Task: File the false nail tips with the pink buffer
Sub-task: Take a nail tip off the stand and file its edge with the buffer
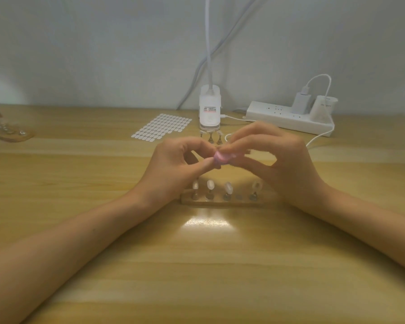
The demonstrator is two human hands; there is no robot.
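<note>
Above the stand (220, 202) holding nail tips (210, 184), left hand (173, 167) and right hand (281, 164) pinch pink buffer (222, 158).

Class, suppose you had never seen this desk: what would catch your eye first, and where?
The left hand and right hand meet mid-desk, together pinching a pink buffer. Nearer the camera, a clear stand holds four pale nail tips upright. Behind, a white clip lamp stands beside a power strip.

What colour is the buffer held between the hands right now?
Pale pink; the buffer shows best in the head view, slightly blurred.
</note>
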